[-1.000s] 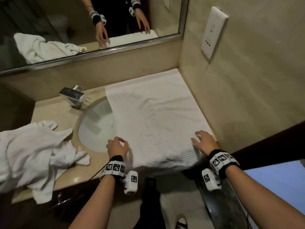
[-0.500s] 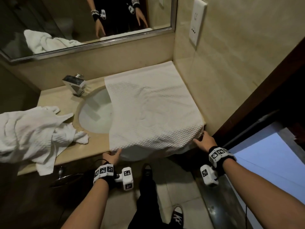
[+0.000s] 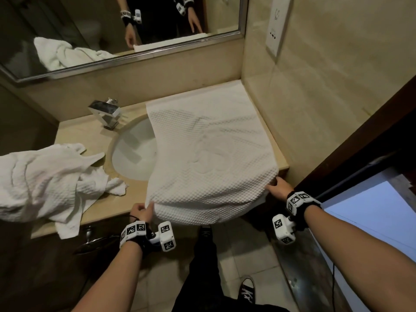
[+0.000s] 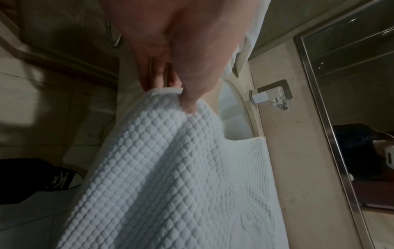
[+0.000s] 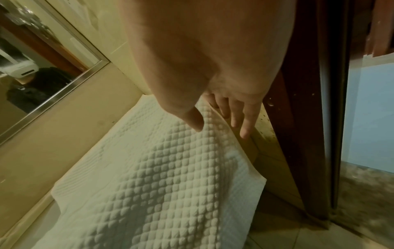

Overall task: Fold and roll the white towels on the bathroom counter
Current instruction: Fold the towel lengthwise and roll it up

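Observation:
A white waffle towel lies flat on the right part of the counter, with its near end drooping past the front edge. My left hand pinches the near-left corner; in the left wrist view the thumb presses on top of the towel and the fingers sit behind it. My right hand holds the near-right edge. The right wrist view shows its thumb on top of the towel and its fingers under the edge. A second, crumpled white towel lies at the left.
The spread towel covers part of the sink; a chrome faucet stands behind it. A mirror runs along the back wall, and a wall socket is on the right wall. A dark door frame stands close to my right hand.
Both hands left the top of the towel, dropped below the counter's front edge, took hold of the hanging end's corners, and raised them to counter height.

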